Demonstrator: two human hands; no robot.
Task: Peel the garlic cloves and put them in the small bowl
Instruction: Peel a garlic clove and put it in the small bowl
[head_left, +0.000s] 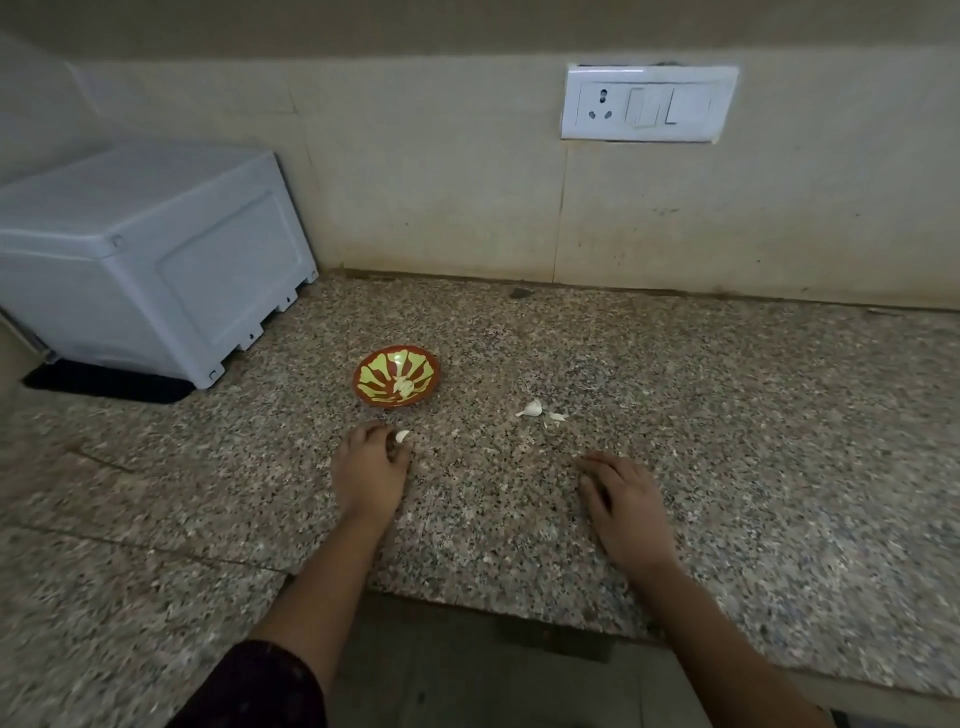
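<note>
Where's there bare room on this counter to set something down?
The widest bare stretch of speckled granite counter lies right of the right hand and the white garlic pieces, back to the wall. Another runs behind the red and yellow small bowl. Crowded: between the bowl, the left hand and the white garlic clove by its fingers.

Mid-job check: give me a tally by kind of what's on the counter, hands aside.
Small bowl: 1, holding white garlic, number unclear
Loose garlic pieces on the counter: 3, a clove by the left hand, a larger piece, a small scrap
White appliance: 1
Total: 5, bowl contents aside
</note>
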